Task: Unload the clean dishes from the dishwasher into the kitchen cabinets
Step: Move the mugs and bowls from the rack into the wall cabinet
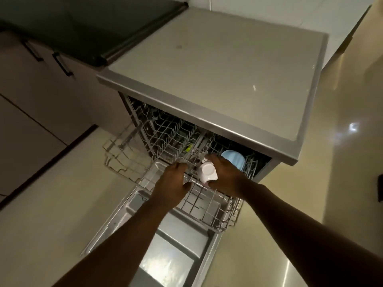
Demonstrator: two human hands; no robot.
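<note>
A kitchen seen from above, left to right: brown cabinets (31,112) with black bar handles (61,64) stand under a dark, glossy tabletop (87,23); beside them a steel-grey dishwasher (217,65) with a flat matte top stands on a pale, shiny tiled floor (339,141) that mirrors a ceiling light. The dishwasher's door (165,251) lies dropped open, its steel inner face gleaming. Two white wire racks are pulled out, the lower one (122,154) jutting left, the upper one (207,201) over the door. The left hand (172,183) curls its fingers around the upper rack's wires. Just to its right, the right hand (226,177) grips a small white cup (207,171), upturned with its rounded-square base showing, just above the rack. A pale blue cup (234,158) sits behind the right hand, deeper in the rack.
</note>
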